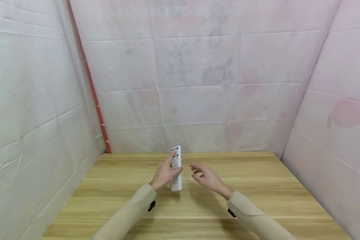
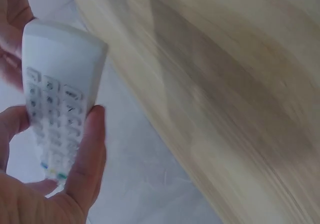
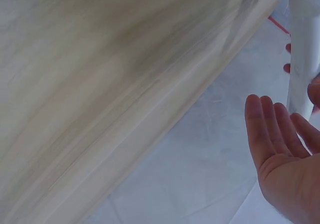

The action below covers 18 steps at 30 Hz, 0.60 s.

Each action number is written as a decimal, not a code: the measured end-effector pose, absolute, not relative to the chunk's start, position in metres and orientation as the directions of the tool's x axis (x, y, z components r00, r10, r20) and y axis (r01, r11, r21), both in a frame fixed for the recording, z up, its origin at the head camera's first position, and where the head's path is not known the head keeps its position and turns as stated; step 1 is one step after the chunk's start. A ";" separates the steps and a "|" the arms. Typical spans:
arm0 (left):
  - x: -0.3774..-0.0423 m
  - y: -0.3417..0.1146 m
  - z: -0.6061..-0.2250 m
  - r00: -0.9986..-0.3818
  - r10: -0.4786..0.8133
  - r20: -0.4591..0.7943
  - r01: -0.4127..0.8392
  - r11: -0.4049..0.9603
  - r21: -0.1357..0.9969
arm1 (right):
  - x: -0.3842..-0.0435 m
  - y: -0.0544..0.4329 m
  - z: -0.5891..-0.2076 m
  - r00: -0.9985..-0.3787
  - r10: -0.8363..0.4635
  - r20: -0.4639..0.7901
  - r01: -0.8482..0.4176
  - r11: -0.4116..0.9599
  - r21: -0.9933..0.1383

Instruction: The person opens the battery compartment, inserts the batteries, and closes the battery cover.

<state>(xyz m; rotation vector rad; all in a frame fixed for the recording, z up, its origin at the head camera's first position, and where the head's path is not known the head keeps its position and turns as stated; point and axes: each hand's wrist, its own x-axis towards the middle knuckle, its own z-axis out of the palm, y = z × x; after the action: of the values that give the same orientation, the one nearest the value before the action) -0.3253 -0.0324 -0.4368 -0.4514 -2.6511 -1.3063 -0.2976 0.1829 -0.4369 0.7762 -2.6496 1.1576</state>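
A white remote control (image 1: 176, 180) with rows of small buttons is held lengthwise above the table, its face toward the head camera. My left hand (image 1: 164, 172) grips it by the sides, the thumb across its lower half and a finger near the upper buttons. In the left wrist view the remote (image 2: 62, 58) shows its blank end and keypad between thumb and fingers. My right hand (image 1: 208, 178) hovers just to the right, holding nothing, its fingers loosely bent toward the remote. The right wrist view shows these fingers (image 3: 261, 126) extended beside the remote's pale side.
The wood-grain table (image 1: 123, 200) spreads under both hands. White printed sheets stand as walls behind (image 1: 195, 103), on the left and on the right. A red strip (image 1: 94, 96) runs down the back left corner.
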 end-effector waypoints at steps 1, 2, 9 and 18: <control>-0.326 -0.034 -0.437 -0.945 0.204 0.256 0.327 0.581 0.745 | -0.298 0.185 -0.437 -0.862 -0.386 0.328 -0.504 0.586 -0.635; -0.326 -0.035 -0.436 -0.947 0.207 0.246 0.321 0.586 0.744 | -0.299 0.187 -0.437 -0.868 -0.375 0.326 -0.495 0.598 -0.630; -0.327 -0.047 -0.432 -0.953 0.224 0.203 0.299 0.610 0.734 | -0.304 0.199 -0.435 -0.878 -0.345 0.333 -0.479 0.656 -0.583; -0.333 -0.065 -0.426 -0.980 0.174 0.101 0.197 0.730 0.654 | -0.310 0.216 -0.436 -0.899 -0.286 0.332 -0.427 0.743 -0.516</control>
<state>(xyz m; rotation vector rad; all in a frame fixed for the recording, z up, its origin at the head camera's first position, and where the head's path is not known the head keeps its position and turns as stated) -0.3330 -0.0646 -0.4264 -0.3095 -2.8915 -1.0989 -0.3105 0.2164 -0.4356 0.5639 -2.7126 0.8861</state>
